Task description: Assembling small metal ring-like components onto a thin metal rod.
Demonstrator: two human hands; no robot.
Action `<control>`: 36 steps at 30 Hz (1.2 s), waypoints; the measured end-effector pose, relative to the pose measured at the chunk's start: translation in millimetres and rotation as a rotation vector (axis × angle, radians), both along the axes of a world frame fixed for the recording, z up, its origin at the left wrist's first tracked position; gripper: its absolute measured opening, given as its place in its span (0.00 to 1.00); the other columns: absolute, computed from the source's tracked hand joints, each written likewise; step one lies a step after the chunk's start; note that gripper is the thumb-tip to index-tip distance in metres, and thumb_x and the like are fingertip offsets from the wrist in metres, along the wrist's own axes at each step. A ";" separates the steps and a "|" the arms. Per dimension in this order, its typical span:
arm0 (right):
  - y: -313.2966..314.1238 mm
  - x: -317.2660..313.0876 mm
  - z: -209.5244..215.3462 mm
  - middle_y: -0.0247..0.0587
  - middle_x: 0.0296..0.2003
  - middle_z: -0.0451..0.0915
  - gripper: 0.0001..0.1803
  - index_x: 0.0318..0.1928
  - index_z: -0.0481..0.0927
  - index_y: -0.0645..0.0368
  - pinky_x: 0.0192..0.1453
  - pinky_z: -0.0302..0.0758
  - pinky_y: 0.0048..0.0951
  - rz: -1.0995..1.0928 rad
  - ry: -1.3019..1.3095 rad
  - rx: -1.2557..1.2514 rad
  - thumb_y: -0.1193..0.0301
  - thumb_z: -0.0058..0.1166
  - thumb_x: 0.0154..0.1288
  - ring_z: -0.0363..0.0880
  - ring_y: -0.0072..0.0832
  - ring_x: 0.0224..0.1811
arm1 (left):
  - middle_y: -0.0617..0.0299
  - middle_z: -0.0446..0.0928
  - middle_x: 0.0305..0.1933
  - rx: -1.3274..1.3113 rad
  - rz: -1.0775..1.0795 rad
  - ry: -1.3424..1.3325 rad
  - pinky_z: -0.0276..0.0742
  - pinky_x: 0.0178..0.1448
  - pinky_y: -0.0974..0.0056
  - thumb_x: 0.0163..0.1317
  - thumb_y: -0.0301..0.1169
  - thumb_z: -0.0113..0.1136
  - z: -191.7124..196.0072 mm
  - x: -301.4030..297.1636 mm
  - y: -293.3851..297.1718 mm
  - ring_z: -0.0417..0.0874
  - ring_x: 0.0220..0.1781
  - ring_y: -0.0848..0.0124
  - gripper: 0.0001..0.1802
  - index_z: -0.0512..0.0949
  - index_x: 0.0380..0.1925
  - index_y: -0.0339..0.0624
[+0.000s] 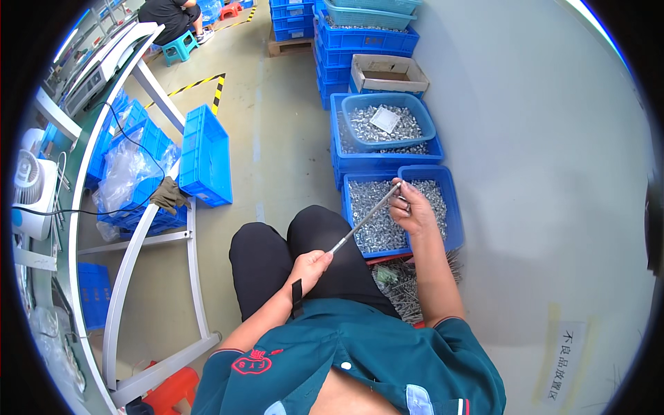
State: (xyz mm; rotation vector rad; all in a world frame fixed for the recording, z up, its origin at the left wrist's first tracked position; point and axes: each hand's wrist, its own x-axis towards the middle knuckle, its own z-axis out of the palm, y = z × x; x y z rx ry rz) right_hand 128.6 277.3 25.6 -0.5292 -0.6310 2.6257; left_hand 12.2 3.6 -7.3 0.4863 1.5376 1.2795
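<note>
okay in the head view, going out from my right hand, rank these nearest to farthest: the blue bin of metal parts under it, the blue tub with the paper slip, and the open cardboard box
1. Blue bin of metal parts, directly beneath the right hand.
2. Blue tub with the paper slip, just beyond that bin.
3. Cardboard box, farther back, on the blue crates.

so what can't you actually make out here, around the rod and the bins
- Head view: whether small parts are threaded on the thin metal rod; too thin to tell.
- Left hand: its fist hides the rod's lower end.
- Right hand: the fingers cover the rod's upper tip.
- Blue bin: its silvery pieces are too small to identify.
- Bundle of rods by the knee: partly behind the right forearm.
</note>
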 end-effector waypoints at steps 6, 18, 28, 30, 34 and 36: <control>-1.2 1.9 31.0 0.27 0.23 0.67 0.09 0.39 0.76 0.62 0.15 0.54 0.12 0.004 -0.275 0.364 0.69 0.50 0.65 0.59 0.12 0.17 | 0.73 0.61 0.16 0.045 -0.019 0.059 0.56 0.24 0.72 0.65 0.40 0.50 1.7 0.0 4.4 0.58 0.19 0.83 0.21 0.68 0.16 0.41; -62.7 -15.3 9.0 0.28 0.21 0.68 0.14 0.46 0.76 0.64 0.15 0.50 0.14 0.388 -0.425 0.418 0.68 0.51 0.64 0.56 0.12 0.14 | 0.76 0.56 0.11 0.113 0.039 0.026 0.44 0.13 0.75 0.66 0.43 0.49 16.6 -1.5 46.8 0.52 0.09 0.85 0.19 0.65 0.17 0.48; 7.9 15.4 -120.8 0.39 0.27 0.72 0.09 0.35 0.70 0.60 0.14 0.60 0.13 0.040 -0.482 -0.440 0.66 0.45 0.66 0.69 0.19 0.20 | 0.75 0.59 0.14 0.068 0.013 -0.170 0.49 0.17 0.75 0.66 0.41 0.50 30.6 -2.7 42.7 0.55 0.14 0.85 0.20 0.66 0.15 0.46; -1.6 12.0 -126.9 0.38 0.25 0.71 0.08 0.34 0.69 0.59 0.14 0.59 0.14 -0.020 -0.449 -0.497 0.67 0.44 0.66 0.68 0.20 0.19 | 0.76 0.56 0.13 0.049 0.042 -0.138 0.46 0.15 0.75 0.66 0.42 0.50 23.5 -4.8 33.3 0.52 0.12 0.85 0.20 0.65 0.17 0.46; -5.4 6.8 -100.5 0.41 0.30 0.72 0.11 0.43 0.70 0.64 0.15 0.58 0.14 0.006 -0.534 -0.340 0.69 0.43 0.66 0.67 0.21 0.23 | 0.75 0.54 0.11 0.015 0.073 -0.132 0.43 0.14 0.75 0.65 0.43 0.49 15.0 -5.3 22.1 0.50 0.10 0.85 0.20 0.64 0.18 0.47; -4.6 8.7 -93.7 0.41 0.31 0.72 0.11 0.44 0.70 0.64 0.15 0.57 0.13 0.048 -0.478 -0.320 0.70 0.43 0.66 0.67 0.20 0.23 | 0.75 0.55 0.11 0.002 0.071 -0.126 0.44 0.14 0.75 0.65 0.43 0.50 13.6 -6.4 17.5 0.50 0.10 0.85 0.19 0.65 0.18 0.47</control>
